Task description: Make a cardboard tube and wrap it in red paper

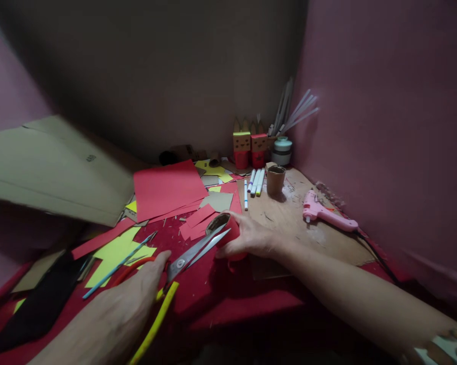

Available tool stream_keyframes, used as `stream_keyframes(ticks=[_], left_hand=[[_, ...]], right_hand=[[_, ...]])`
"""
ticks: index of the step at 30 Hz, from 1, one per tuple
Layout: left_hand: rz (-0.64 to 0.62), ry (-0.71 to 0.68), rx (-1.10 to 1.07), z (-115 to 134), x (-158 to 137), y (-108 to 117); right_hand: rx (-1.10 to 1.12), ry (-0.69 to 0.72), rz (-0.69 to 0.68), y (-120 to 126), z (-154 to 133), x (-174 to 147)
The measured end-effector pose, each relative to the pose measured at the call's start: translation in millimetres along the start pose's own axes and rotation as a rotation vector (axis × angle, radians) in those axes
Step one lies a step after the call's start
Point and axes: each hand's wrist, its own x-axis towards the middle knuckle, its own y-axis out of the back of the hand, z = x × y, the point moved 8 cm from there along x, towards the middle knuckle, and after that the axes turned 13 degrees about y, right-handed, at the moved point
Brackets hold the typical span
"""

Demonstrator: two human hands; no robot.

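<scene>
My left hand (137,294) is closed on a pair of scissors (180,263) with red and yellow handles. Their blades are slightly apart and point up and right, with the tips in front of the rim of a cardboard tube (233,229). Red paper covers the outside of this tube, and its brown inner wall shows at the open end. My right hand (245,235) grips the tube from the right side. Whether the blades touch the tube, I cannot tell. Cut pieces of red paper (200,215) lie just behind it on the red cloth.
Large red sheets (167,190) and yellow paper scraps (112,253) lie left, with a blue pencil-like stick (118,267). Several markers (257,181) and a brown cardboard cup (276,181) stand farther back. At right rests a pink glue gun (327,212). Two decorated red tubes (241,158) stand by the wall.
</scene>
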Motion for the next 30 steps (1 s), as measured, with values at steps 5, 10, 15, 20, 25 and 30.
stream_keyframes(ticks=[5,10,15,20,25,30], left_hand=[[-0.143,-0.081,-0.024,-4,5,-7],[-0.099,-0.178,0.046,3,5,-4],[-0.078,-0.215,0.092,2,0,-8],[0.022,-0.203,0.134,0,6,4],[0.166,-0.316,0.087,4,7,15],[0.136,-0.258,0.076,-4,5,0]], right_hand=[[-0.024,0.067,-0.016,-3,-4,2],[0.002,0.093,0.018,-2,-3,3],[-0.013,0.081,0.048,1,-1,3],[0.126,0.030,0.004,-1,-2,2],[0.126,-0.044,0.018,3,5,1],[0.027,0.041,-0.006,3,5,4]])
